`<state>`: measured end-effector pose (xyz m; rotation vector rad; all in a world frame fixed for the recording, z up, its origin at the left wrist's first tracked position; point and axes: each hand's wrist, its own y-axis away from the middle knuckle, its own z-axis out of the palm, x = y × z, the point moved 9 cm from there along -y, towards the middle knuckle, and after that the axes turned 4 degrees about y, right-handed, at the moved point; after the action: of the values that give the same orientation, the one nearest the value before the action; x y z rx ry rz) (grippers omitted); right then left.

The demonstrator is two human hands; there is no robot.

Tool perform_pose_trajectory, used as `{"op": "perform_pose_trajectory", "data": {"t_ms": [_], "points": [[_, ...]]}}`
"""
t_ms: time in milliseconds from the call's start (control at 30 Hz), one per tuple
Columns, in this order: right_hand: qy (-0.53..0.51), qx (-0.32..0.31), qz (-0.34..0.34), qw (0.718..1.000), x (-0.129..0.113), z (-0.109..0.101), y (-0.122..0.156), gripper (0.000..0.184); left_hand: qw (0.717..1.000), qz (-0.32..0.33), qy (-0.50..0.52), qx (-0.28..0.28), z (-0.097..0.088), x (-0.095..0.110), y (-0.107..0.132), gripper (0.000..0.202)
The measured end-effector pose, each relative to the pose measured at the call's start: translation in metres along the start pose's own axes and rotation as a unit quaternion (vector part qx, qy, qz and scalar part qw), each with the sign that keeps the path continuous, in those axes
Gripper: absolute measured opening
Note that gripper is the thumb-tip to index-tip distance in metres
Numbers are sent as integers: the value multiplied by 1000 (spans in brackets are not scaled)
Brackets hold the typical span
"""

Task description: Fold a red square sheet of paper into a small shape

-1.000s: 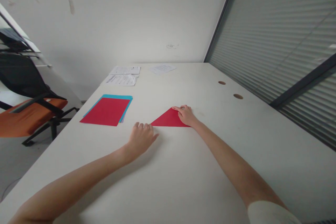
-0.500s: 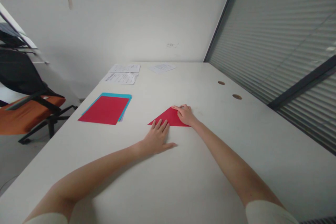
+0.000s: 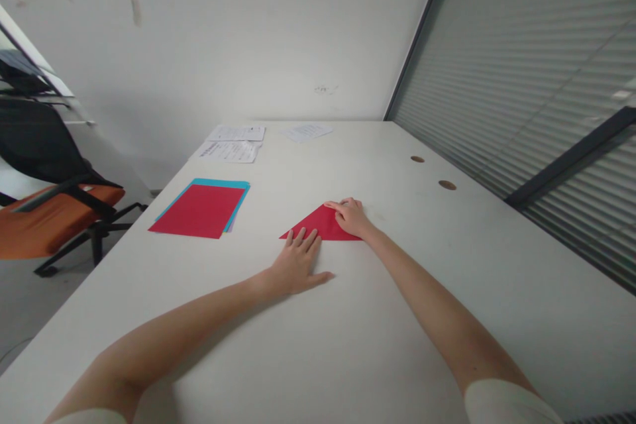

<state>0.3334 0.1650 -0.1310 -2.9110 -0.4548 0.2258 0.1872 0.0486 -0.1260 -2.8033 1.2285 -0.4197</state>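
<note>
A red sheet of paper (image 3: 322, 224), folded into a triangle, lies flat on the white table with its long edge towards me. My left hand (image 3: 295, 265) is open, palm down, its fingertips on the near left edge of the triangle and its thumb spread to the right on the table. Over the triangle's right part rests my right hand (image 3: 352, 218). Its index finger stretches left to the top corner and touches the paper there, while the other fingers are bent. The right corner of the triangle is mostly hidden under this hand and wrist.
On the left of the table (image 3: 397, 318) lies a stack of coloured paper (image 3: 199, 212), red on top with blue beneath. Printed sheets (image 3: 231, 150) and another sheet (image 3: 308, 130) lie at the back. Two round holes are at the right edge. An orange-seated chair (image 3: 54, 218) stands left.
The view has tilted slightly, so everything sits a little lower. Both hands and the red triangle keep nearly the same places.
</note>
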Motion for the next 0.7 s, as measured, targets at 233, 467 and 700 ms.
{"op": "perform_pose_trajectory", "data": {"t_ms": [233,467,700], "points": [[-12,9,-23,1000,1,-5,-9,49,1000,4,-8,1,-1,0,1,90],[-48,0,8,999,7,-1,-14,46,1000,1,-15,10,-1,0,3,84],[-66,11,-14,998,-17,-33,-6,41,1000,-5,-15,6,-1,-1,2,83]]}}
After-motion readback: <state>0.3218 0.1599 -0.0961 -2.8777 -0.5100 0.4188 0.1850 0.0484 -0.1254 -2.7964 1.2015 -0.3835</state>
